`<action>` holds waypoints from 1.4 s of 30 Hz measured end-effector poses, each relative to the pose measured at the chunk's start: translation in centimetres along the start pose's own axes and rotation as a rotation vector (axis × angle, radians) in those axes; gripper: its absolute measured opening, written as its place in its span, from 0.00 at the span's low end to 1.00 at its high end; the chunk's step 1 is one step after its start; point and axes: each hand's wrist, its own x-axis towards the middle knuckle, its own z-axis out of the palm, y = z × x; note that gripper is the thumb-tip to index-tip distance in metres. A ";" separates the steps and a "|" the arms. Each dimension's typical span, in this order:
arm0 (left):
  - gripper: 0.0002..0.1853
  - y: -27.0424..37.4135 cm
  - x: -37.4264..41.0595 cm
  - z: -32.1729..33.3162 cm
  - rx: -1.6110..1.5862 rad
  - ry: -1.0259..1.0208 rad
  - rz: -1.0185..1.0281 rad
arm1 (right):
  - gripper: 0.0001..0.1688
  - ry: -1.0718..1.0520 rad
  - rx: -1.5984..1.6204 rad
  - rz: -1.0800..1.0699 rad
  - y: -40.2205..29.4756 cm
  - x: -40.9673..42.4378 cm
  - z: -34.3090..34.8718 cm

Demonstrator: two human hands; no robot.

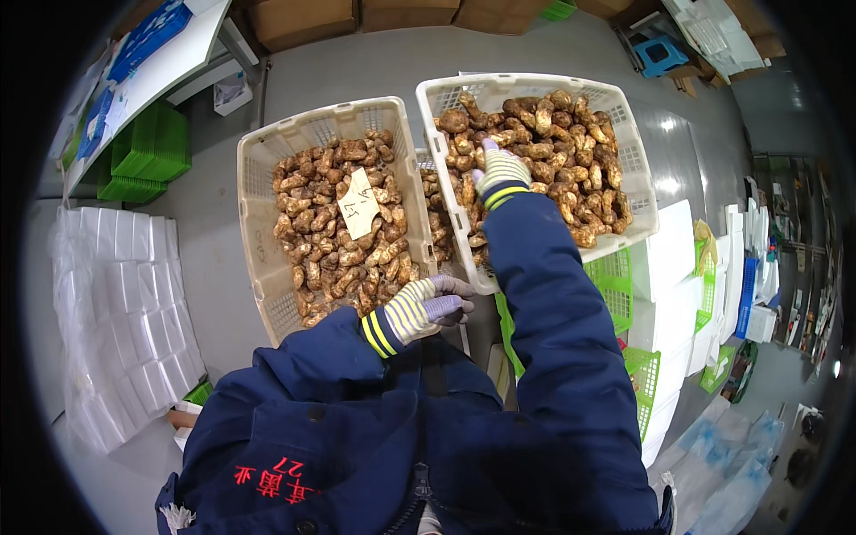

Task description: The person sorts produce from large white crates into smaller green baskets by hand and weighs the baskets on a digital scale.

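Observation:
Both hands wear striped gloves with yellow-and-navy cuffs. My right hand (503, 167) reaches into the right white plastic crate (535, 81), its fingers and thumb over the brown mushrooms (555, 154) at the crate's left side. Whether it grips one is hidden. Over the near right corner of the left white crate (257, 221), my left hand (428, 304) hovers with loosely bent, parted fingers and nothing visible in it. That crate holds many smaller mushrooms (328, 227), and a piece of card (359, 204) with handwriting lies on them. More mushrooms (438, 221) show in a lower crate between the two.
Stacked white foam boxes (127, 301) under plastic film stand at left, below green baskets (144, 154) and a white table (194, 50). Cardboard boxes (408, 13) line the far side. At right are green baskets (612, 287), white boxes (662, 267) and a blue stool (659, 55).

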 end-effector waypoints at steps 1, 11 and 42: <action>0.16 0.2 0.0 -0.1 0.005 0.024 0.019 | 0.36 0.024 0.000 -0.048 0.5 -0.8 -1.4; 0.20 2.0 1.3 0.2 0.068 0.090 0.118 | 0.27 0.270 -0.104 -0.104 6.0 -2.1 -5.1; 0.24 2.4 3.6 2.6 0.131 0.020 0.054 | 0.17 0.082 0.731 -0.559 11.7 -4.8 0.7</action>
